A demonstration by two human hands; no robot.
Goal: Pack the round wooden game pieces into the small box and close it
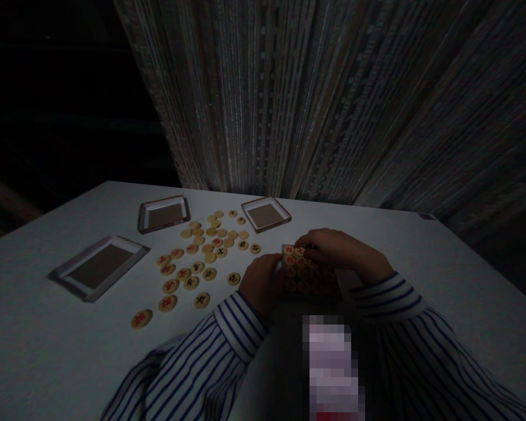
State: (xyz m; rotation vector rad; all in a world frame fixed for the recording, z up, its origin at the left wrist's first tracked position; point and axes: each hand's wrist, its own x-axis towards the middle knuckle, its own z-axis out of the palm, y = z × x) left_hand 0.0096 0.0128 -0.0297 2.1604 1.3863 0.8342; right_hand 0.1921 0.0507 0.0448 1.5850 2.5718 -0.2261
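A box filled with rows of round xiangqi pieces (pixel 304 273) with red characters stands on the table before me. At its left side my left hand (pixel 260 283) grips the edge, thumb along the rim (pixel 284 251); its other fingers are mostly hidden. My right hand (pixel 344 251) reaches over the far right of the box. Its finger and thumb close on a xiangqi piece (pixel 300 251) in the far row. Dim light blurs the near rows. Left of the box, several loose xiangqi pieces (pixel 209 273) lie scattered, some red, some black, some with blank faces up.
Three shallow trays or lids lie on the white table (pixel 83 345): one far left (pixel 182 202), one nearer left (pixel 134 248), one behind the pieces (pixel 284 219). A string curtain (pixel 263 117) hangs behind the table. A small dark card-like item (pixel 426 216) lies at the far right corner.
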